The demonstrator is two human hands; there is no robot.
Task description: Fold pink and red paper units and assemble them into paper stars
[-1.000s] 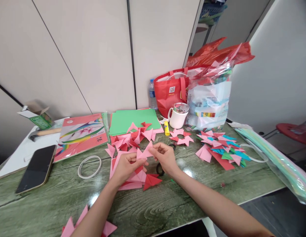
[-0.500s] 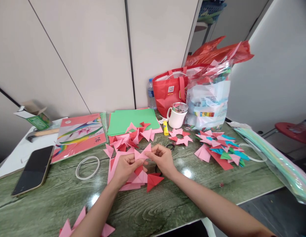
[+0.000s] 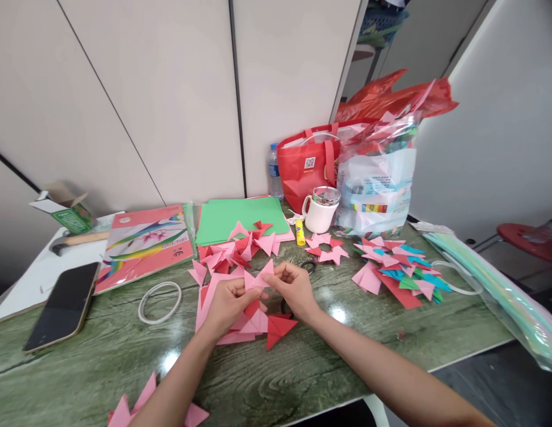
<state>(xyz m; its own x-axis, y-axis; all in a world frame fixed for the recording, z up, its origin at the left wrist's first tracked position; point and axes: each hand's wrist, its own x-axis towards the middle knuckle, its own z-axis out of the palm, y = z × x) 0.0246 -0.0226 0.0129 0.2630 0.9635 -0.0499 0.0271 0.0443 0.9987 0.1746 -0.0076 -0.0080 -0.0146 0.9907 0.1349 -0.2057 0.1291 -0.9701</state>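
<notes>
Both hands pinch a folded pink paper piece [image 3: 257, 277] with pointed corners. My left hand [image 3: 228, 302] has thumb and fingers closed on its lower left side; my right hand [image 3: 294, 289] grips its right corner. Beneath them lie pink paper sheets [image 3: 205, 308] and folded pieces. A red folded paper piece [image 3: 278, 329] rests just below my right hand. Farther back is a pile of pink and red folded pieces [image 3: 222, 255]. Dark-handled scissors [image 3: 309, 266] are partly hidden behind my right hand.
Behind stand a white mug [image 3: 320, 214], a yellow glue stick [image 3: 300, 232] and a red bag [image 3: 300, 172]. Colored folded papers [image 3: 398, 267] lie right. A phone [image 3: 62, 305], white ring [image 3: 159, 302] and paper pack [image 3: 145, 243] are left. Green sheets [image 3: 240, 216] lie at the back.
Hardly anything differs. The whole view has shifted slightly, and both hands keep their hold on the pink folded paper piece.
</notes>
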